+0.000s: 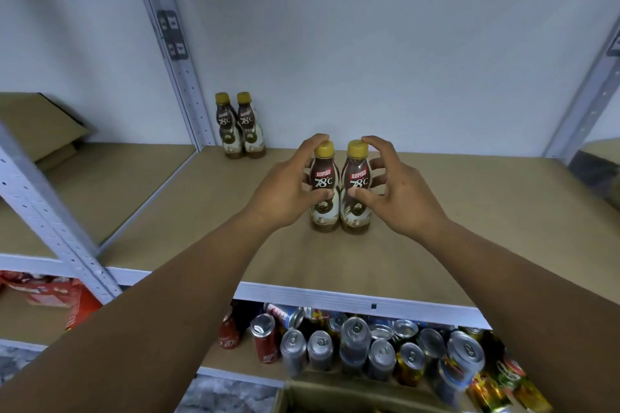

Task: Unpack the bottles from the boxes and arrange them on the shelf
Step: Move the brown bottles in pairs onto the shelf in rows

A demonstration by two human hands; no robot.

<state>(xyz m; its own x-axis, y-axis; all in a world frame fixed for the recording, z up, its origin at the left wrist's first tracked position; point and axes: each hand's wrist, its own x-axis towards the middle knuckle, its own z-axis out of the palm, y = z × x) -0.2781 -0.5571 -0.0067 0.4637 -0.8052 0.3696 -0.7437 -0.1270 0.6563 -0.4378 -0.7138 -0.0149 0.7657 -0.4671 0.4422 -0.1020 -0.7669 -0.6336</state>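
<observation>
Two Kopiko bottles with yellow caps stand side by side in the middle of the brown shelf board (436, 245). My left hand (288, 191) grips the left bottle (323, 211), fingers curled round its neck and thumb on its label. My right hand (392, 188) grips the right bottle (356, 211) the same way. Both bottles stand upright and touch each other. Two more such bottles (240, 127) stand together at the back left corner of the shelf, against the wall.
A grey metal upright (174, 54) rises at the back left, another (590, 90) at the right. Flattened cardboard (37, 127) lies on the neighbouring shelf to the left. Several drink cans (355, 345) fill the shelf below. An open cardboard box (335, 389) sits at the bottom edge.
</observation>
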